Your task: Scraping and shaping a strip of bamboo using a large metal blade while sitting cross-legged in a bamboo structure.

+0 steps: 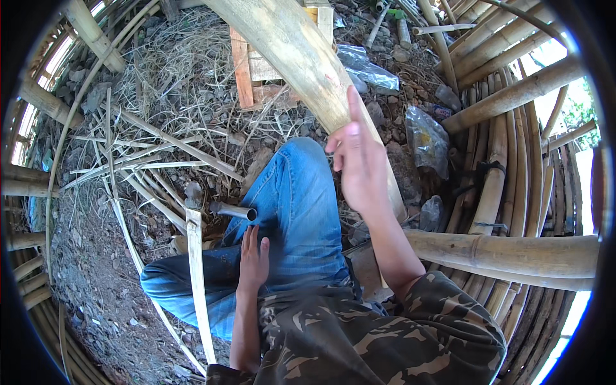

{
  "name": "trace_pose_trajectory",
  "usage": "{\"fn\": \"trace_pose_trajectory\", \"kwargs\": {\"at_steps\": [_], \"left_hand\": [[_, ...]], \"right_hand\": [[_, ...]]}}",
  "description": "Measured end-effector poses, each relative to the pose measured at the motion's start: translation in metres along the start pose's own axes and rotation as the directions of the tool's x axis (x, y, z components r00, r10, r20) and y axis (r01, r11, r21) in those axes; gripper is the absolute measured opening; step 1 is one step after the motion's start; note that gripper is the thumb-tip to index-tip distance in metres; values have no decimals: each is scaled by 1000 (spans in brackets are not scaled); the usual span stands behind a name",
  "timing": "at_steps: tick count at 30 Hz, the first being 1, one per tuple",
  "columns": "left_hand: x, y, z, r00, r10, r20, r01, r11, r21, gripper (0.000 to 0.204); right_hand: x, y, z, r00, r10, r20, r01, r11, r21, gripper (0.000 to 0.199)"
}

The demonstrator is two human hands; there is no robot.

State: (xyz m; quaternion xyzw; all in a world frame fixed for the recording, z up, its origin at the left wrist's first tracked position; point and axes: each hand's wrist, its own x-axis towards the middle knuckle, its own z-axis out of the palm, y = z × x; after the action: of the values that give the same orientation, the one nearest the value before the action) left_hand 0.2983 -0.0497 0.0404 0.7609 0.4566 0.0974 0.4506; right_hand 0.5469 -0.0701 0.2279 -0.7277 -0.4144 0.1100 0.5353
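Note:
My right hand [360, 157] is raised over a broad, pale wooden plank [289, 48] that slants from the top down past my right knee. Its index finger points forward along the plank while the other fingers bend loosely, with nothing in them. My left hand [254, 260] hovers by or rests on my folded leg; I cannot tell which. Its fingers are stretched out and it holds nothing. Just beyond its fingertips a hollow metal tube [236, 211] lies with its open end toward me. A pale split bamboo strip [198, 282] runs beside the left forearm.
Thin bamboo strips [173, 144] lie scattered at the left among dry shavings [173, 70]. A small wooden frame [242, 67] sits under the plank. Clear plastic bags [427, 141] litter the ground at right. A thick bamboo pole [507, 255] and a bamboo wall border my right side.

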Motion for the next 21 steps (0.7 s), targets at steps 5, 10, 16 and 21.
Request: {"fn": "trace_pose_trajectory", "kwargs": {"at_steps": [5,10,16,21], "left_hand": [[2,-3,-2,1000,-28,12,28,999,-43,58],[3,0,-3,999,-45,14,46,998,-50,58],[-3,-3,-6,999,-44,2,44,995,-87,58],[-14,-2,-14,1000,-14,-14,12,992,-128,54]], "right_hand": [[3,9,19,998,-69,2,62,883,-465,58],[10,-8,16,999,-46,15,44,746,-664,56],[20,-9,-27,939,330,100,-341,849,403,43],[8,10,-29,927,363,93,-291,541,789,36]]}}
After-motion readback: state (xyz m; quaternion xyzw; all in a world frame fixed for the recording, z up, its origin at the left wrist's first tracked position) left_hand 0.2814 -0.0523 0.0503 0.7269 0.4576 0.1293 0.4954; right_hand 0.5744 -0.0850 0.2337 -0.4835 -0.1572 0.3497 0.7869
